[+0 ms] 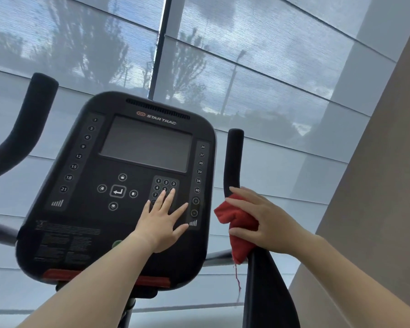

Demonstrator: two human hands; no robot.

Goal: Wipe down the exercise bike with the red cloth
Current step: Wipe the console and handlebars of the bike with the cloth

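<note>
The exercise bike's black console [118, 185] fills the middle of the view, with a dark screen and a number keypad. My left hand [162, 221] lies flat on the console's lower right, fingers spread over the keypad. My right hand [268, 223] grips the red cloth [240, 223] and wraps it around the right handlebar [233, 159], just below its upright black grip. A loose red thread hangs down from the cloth. The left handlebar [21, 129] curves up at the far left.
Behind the bike, a large window with grey roller blinds [270, 79] spans the view, split by a dark vertical frame. A beige wall [376, 185] rises at the right, close to the right handlebar.
</note>
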